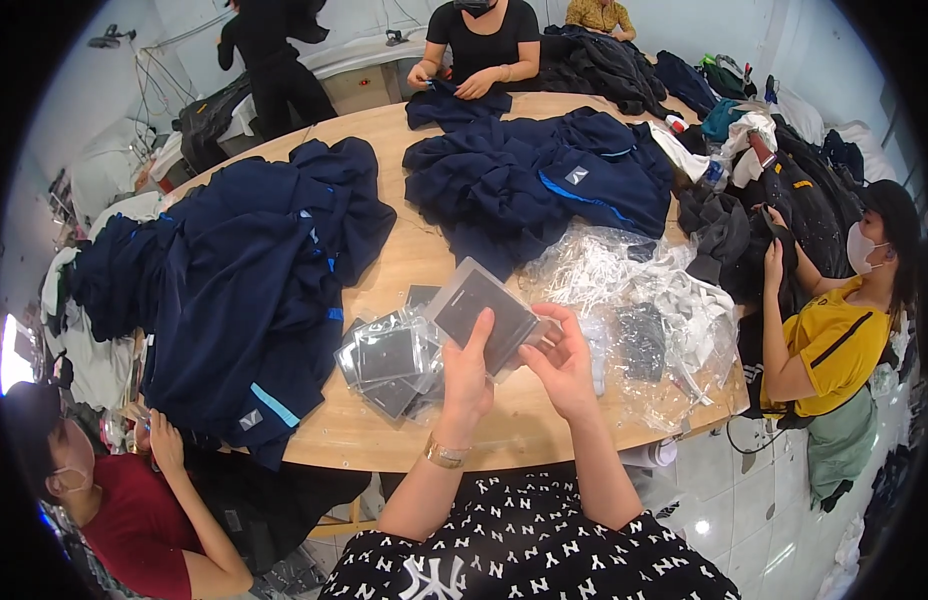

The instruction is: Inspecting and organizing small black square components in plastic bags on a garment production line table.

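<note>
Above the near edge of the pale wooden counter (384, 448), the left hand (468, 372) pinches a flat dark square in a clear plastic sleeve (484, 312); the right hand's (566, 368) half-curled fingers meet its right edge, grip unclear. Loose clear plastic packets (389, 355) lie left.

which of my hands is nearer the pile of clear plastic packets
Left. Your left hand is just right of the pile of clear plastic packets, gripping a dark flat packet; your right hand is farther right, at that packet's edge.
</note>
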A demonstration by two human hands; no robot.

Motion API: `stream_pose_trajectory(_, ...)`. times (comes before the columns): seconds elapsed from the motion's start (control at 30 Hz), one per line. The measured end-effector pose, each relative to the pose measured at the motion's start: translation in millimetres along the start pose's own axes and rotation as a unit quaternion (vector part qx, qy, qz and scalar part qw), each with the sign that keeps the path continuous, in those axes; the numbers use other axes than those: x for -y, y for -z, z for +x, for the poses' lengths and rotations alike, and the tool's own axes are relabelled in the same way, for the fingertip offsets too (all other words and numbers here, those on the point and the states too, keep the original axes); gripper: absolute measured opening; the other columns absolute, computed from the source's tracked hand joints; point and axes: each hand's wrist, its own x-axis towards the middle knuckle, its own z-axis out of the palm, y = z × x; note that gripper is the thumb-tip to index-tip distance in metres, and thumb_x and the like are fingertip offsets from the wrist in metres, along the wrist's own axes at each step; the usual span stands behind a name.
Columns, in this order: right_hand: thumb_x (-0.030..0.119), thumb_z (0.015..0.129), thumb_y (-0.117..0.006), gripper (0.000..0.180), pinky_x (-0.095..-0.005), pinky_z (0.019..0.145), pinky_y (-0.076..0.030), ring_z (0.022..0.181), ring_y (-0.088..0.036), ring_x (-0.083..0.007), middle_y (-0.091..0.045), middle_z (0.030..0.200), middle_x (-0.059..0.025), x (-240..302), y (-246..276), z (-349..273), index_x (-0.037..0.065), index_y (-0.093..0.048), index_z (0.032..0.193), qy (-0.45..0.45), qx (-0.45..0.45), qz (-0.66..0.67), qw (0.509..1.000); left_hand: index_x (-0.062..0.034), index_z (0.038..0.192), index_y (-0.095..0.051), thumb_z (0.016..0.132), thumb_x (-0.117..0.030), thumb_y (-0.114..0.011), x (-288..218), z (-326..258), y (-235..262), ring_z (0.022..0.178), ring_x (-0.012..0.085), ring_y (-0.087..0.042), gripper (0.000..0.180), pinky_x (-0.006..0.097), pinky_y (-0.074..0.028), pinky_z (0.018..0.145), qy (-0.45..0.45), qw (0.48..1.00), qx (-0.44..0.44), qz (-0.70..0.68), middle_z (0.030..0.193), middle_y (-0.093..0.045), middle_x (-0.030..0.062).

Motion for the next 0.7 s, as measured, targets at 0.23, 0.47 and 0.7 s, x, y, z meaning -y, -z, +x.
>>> stream_pose_trajectory(0.23, -0.009, 0.076, -0.056, 0.045, -0.0254, 0.078, -0.046, 0.09, -0.055, -0.0129, -0.054, 0.1, -0.0088, -2.7, -0.4, 0.5, 0.004, -0.038, 0.115, 0.007, -0.014, -0.001, 1.0, -0.003, 0.101, -0.054, 0.084, -0.014, -0.059, -0.3, -3.3, -2.2, 0.083, 0.0108, -0.057, 0.02, 0.024, -0.048, 0.07, -0.027, 0.999, 0.005, 0.029, 0.094, -0.059, 0.0028)
stream_pose_trajectory(0.47, -0.009, 0.076, -0.056, 0.04, -0.0246, 0.065, -0.047, 0.079, -0.056, -0.0125, -0.057, 0.093, -0.0096, 0.9, -5.6, -1.4, 0.005, -0.036, 0.108, -0.02, -0.041, -0.009, 0.999, -0.0032, 0.098, -0.056, 0.083, -0.011, -0.06, 6.8, -9.8, -6.0, 0.076, 0.0087, -0.056, 0.017, 0.023, -0.046, 0.063, -0.073, 0.994, 0.016, 0.08, 0.09, -0.059, 0.0017)
stream_pose_trajectory(0.7, 0.003, 0.083, -0.056, 0.023, -0.0215, 0.057, -0.047, 0.07, -0.058, -0.0103, -0.061, 0.087, -0.0071, -15.2, 9.3, 2.7, 0.0, -0.049, 0.105, -0.095, -0.054, 0.014, 0.994, -0.0024, 0.094, -0.058, 0.081, -0.007, -0.062, 1.4, -8.5, 5.9, 0.074, 0.0075, -0.056, 0.014, 0.023, -0.046, 0.066, 0.01, 0.99, 0.11, 0.092, 0.086, -0.06, 0.0006)
